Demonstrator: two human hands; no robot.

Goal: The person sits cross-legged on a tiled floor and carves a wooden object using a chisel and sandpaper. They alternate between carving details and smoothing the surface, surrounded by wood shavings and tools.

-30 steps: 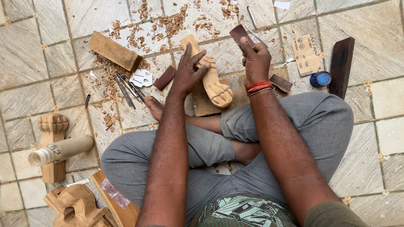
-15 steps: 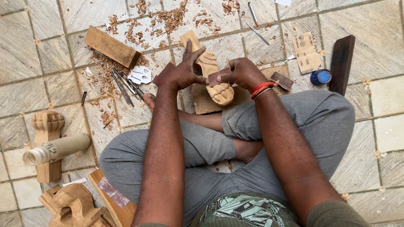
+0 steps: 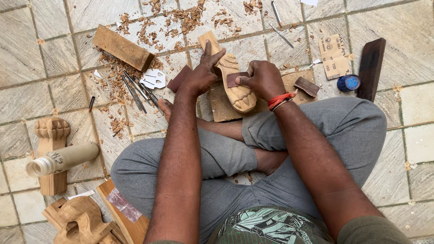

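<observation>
On the stone-tiled floor point(image 3: 27, 58), just beyond the person's crossed legs, lies a pale carved wooden piece point(image 3: 233, 83) with ribbed, toe-like lobes. The left hand point(image 3: 203, 74) presses flat on it, fingers spread; the right hand point(image 3: 262, 79) pinches brown sandpaper point(image 3: 235, 79) against its smooth surface. Curly shavings point(image 3: 181, 16) lie scattered behind.

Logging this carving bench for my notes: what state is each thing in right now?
Left hand: pressed flat on the carved wooden piece.
Right hand: pinching a sandpaper scrap against the carving.
White tube: lying on its side.
Blue tin: lid on.
Chisels: lying loose among shavings.
</observation>
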